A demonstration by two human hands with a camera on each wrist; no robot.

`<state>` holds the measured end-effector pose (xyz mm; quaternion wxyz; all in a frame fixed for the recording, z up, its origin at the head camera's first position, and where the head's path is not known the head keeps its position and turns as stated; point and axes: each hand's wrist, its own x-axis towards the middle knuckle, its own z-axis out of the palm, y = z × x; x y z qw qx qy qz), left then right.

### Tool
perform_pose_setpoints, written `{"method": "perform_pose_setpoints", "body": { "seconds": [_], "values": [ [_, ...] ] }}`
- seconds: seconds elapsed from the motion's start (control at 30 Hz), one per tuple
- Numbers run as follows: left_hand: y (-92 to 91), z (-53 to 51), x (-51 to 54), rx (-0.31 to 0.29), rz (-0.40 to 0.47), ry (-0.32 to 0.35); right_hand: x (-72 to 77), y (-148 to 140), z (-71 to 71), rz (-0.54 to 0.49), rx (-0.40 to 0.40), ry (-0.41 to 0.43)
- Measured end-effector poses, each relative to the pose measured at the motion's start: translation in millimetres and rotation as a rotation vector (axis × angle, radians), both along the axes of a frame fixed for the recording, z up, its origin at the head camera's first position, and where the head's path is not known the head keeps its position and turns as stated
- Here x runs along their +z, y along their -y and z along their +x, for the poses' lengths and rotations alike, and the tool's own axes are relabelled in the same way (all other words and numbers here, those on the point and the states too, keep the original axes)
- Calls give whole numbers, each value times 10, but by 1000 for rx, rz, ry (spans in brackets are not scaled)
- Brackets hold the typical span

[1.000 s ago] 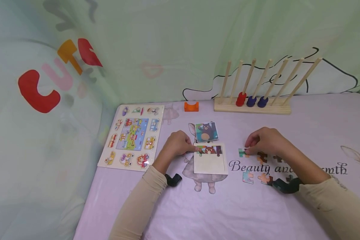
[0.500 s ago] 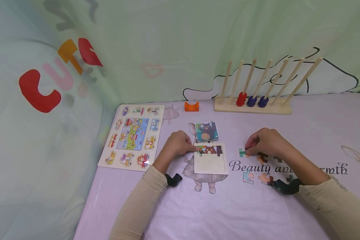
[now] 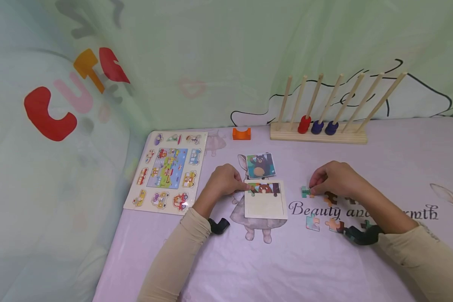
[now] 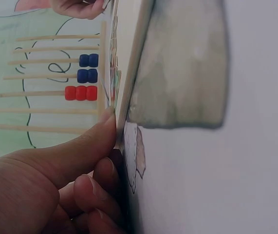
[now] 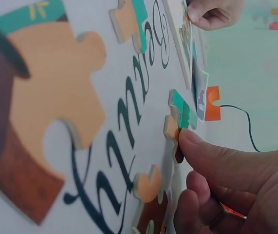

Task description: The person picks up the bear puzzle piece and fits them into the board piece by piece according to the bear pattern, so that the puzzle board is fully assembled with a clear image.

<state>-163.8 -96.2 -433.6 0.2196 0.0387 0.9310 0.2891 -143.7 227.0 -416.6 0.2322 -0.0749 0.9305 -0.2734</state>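
Observation:
The left hand (image 3: 223,181) grips the left edge of a light wooden puzzle tray (image 3: 265,207), thumb on top in the left wrist view. Pieces showing a bear's head fill the tray's upper strip; bare wood shows below. At the right, the right hand (image 3: 334,178) pinches a green and orange puzzle piece (image 3: 305,192) at the cloth, its thumb on the piece's edge in the right wrist view. Several loose pieces lie around that hand, among them a teal and pink one (image 3: 312,223) and an orange and brown one (image 3: 334,225). A bear picture card (image 3: 260,165) lies behind the tray.
A vehicle puzzle board (image 3: 139,204) lies at the left. An orange block (image 3: 241,134) and a wooden peg rack (image 3: 317,136) with red and blue beads stand at the back, before the green curtain. Black straps circle both wrists.

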Motion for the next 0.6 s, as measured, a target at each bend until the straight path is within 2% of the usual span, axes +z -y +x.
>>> {"method": "perform_pose_setpoints", "body": {
  "seconds": [0.3,0.6],
  "values": [
    [-7,-8,2,1,-3,7,55,14,8,-14,37,8],
    [-1,-9,-5,-9,-4,0,133,228,9,-69,97,-14]
  ]
}}
